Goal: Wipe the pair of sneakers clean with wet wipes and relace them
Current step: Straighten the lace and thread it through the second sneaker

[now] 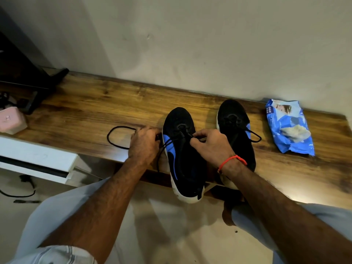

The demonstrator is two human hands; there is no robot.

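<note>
Two black sneakers with blue side marks and white soles stand on a wooden table (85,111), toes toward the wall. The near sneaker (183,159) hangs its heel over the table's front edge. My left hand (144,143) grips one end of its black lace (118,138), which loops out over the wood to the left. My right hand (211,144) pinches the other lace end over the eyelets near the toe. The second sneaker (233,121) stands to the right, partly behind my right wrist, with a lace loop trailing to its right.
A blue pack of wet wipes (289,128) lies at the table's right end. A pink box (11,121) and a black stand (38,86) sit at the left end. A white unit (38,161) stands lower left. My knees are below the table edge.
</note>
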